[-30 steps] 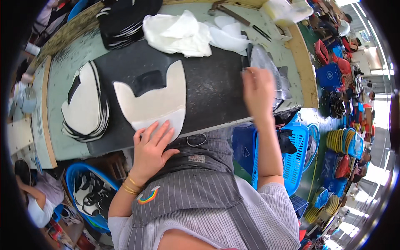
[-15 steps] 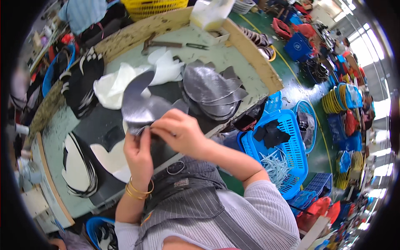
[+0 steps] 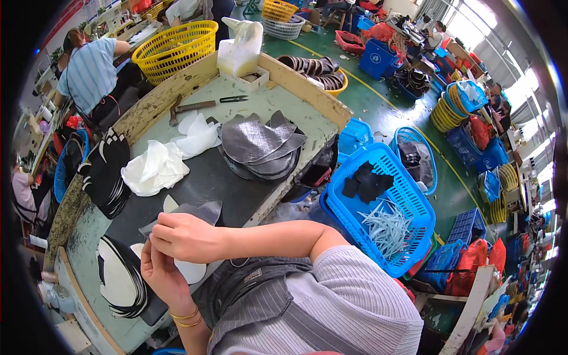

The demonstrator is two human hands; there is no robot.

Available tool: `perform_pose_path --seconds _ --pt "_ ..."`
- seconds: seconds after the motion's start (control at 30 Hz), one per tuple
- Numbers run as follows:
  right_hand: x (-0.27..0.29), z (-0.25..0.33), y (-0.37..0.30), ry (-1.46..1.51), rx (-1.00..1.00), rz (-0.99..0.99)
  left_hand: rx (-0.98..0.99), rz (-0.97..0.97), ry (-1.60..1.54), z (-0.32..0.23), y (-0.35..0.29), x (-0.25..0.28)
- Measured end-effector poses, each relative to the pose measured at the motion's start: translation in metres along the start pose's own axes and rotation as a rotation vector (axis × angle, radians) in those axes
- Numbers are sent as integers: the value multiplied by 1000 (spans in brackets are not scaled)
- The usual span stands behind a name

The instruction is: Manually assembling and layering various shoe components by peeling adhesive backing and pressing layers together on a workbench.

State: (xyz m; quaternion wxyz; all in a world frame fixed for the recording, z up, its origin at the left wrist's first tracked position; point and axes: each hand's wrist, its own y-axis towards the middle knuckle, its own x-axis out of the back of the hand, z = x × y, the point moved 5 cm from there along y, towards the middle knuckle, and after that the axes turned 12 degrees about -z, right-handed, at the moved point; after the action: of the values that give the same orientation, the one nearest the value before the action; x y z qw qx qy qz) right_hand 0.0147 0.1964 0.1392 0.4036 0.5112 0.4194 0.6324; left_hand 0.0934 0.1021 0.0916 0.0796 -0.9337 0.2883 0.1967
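Note:
My left hand (image 3: 164, 277) and my right hand (image 3: 190, 238) meet over the near part of the table, fingers pinched together. A dark grey, shiny cut sheet piece (image 3: 207, 210) shows behind the right hand, which hides most of it; its edge appears held between both hands' fingers. Beneath the hands lies a white cut piece (image 3: 192, 272). Left of them is a stack of white pieces with black edges (image 3: 118, 278). Beyond are crumpled white pieces (image 3: 155, 168) and a pile of dark grey shiny pieces (image 3: 260, 139).
A raised wooden rim (image 3: 307, 89) borders the table. On it lie a hammer (image 3: 195, 107), a pair of snips (image 3: 234, 99) and black pieces (image 3: 106, 177); a white container (image 3: 239, 50) stands at the far corner. At right, a blue basket (image 3: 423, 207) holds strips and black scraps.
Both hands have shifted left and lower in the picture, the right crossing in front of the left. The dark sheet has dropped from raised to low behind them. The view has tilted up.

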Motion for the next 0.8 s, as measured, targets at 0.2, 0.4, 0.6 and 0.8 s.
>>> perform_pose_path --seconds 0.2,0.4,0.6,0.8 --pt "-6 10 6 -12 58 39 -107 33 64 -4 -2 18" --pt "-3 13 6 5 85 75 -101 -85 127 0 -12 20" --pt "4 -4 6 318 -483 -52 151 106 -255 -8 -25 7" --pt "4 -29 -23 703 -1174 72 -239 -111 184 -21 -14 12"
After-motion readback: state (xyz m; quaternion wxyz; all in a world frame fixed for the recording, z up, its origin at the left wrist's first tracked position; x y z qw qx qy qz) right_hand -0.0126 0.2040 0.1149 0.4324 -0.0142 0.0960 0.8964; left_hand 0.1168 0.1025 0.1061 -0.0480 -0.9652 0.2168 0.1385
